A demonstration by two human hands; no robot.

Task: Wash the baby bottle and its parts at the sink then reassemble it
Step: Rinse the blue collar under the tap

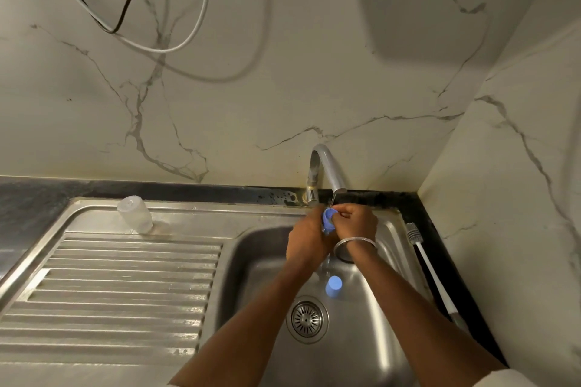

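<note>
Blue collar (329,219), perhaps, pinched between left hand (309,240) and right hand (357,223) under tap (328,166).

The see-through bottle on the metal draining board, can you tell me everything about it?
The bottle is clear, slightly cloudy plastic, with no cap or teat on it. It looks empty and seems to stand upside down, rounded closed end up, on the flat back strip of the steel draining board. Only the board touches it. The left hand and right hand are away under the tap, holding a blue part.
</note>
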